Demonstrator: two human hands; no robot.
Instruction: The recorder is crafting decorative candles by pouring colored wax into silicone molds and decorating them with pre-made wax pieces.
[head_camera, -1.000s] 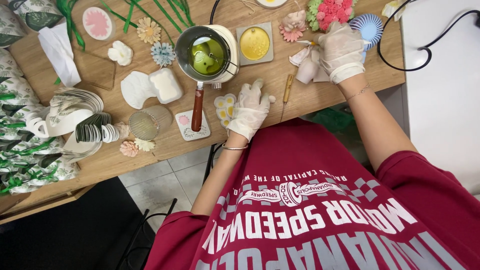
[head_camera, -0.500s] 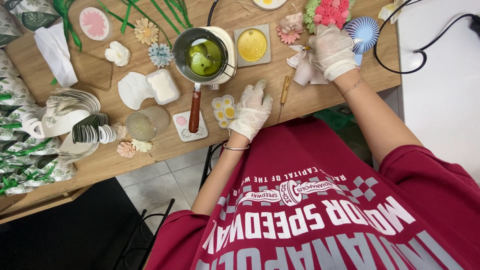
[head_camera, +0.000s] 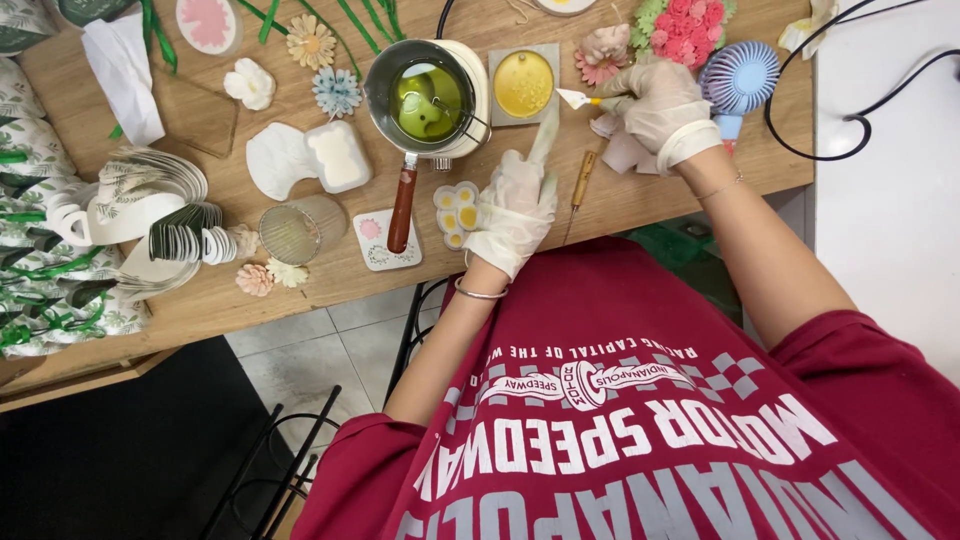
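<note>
My right hand (head_camera: 655, 100), in a thin white glove, is curled closed around a small spatula-like tool (head_camera: 585, 99); its pale blade tip points left and sits right at the edge of the square mould filled with yellow wax (head_camera: 523, 84). I cannot tell whether the tip touches the mould. Under that hand lies a crumpled white cloth (head_camera: 622, 152), and just beyond the knuckles stand a bunch of pink and green flowers (head_camera: 683, 22) and a small blue handheld fan (head_camera: 739, 78).

My left hand (head_camera: 513, 205), also gloved, lies loosely open on the wooden table (head_camera: 640, 200), holding nothing, with the forefinger stretched up towards the yellow mould's lower corner. Its heel is at the table's near edge, and the forearm runs back to my red shirt, a thin bangle (head_camera: 476, 292) on the wrist. Just left of it lies a small white mould with yellow-centred flowers (head_camera: 455, 213); just right, a wooden-handled awl (head_camera: 580, 187).

Further left, a small metal pot of green wax (head_camera: 426, 100) sits on a white heater, its wooden handle reaching towards me.
</note>
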